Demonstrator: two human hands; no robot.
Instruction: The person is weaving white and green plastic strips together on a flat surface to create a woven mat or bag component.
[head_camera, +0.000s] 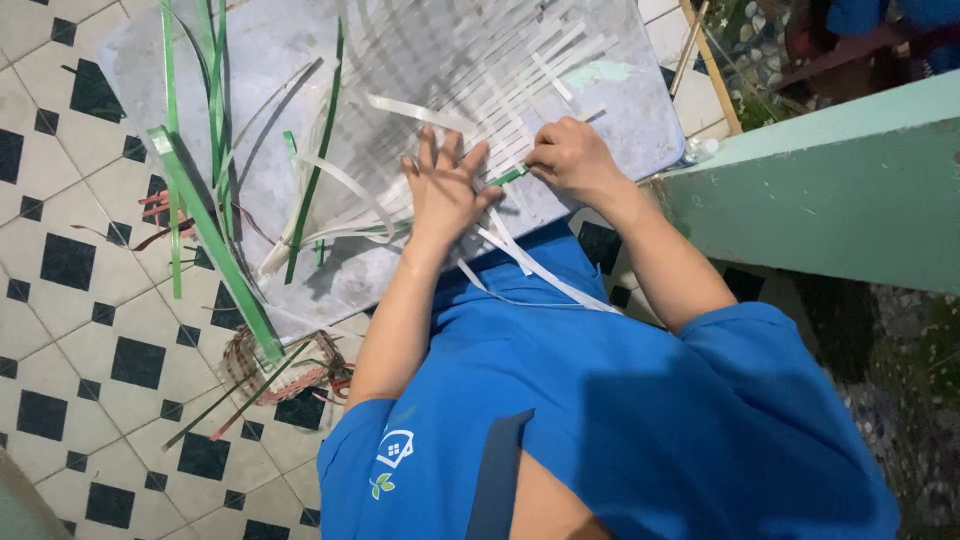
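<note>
A woven mat of white strips (500, 75) is laid on a pale grey board (290, 60), which rests on a floor of white tiles with black squares (70, 300); the mat is flattened under the left hand (447, 190), whose fingers are spread wide and pressed down on the near edge of the weave, so nothing is clasped by it; a short green strip (508, 176) is pinched at its end between thumb and fingertips of the right hand (572, 155), the hand being closed round it, and its free tip is pointed towards the left hand, just beside the left fingers. The step in hand is judged to be the threading of this green strip across the white ones at the mat's near edge; whether the tip is already passed under a white strip cannot be told. The next move is judged to call for the white strips to be kept flat and alternate ones lifted, so that the green strip can be slid through without buckling. Loose white strip ends (540, 270) are trailed off the board over the blue shirt (620, 420); long green strips (215, 250) are left on the board's far side, well apart from the hands; a small woven piece (270, 365) is seen on the floor beside the board.
</note>
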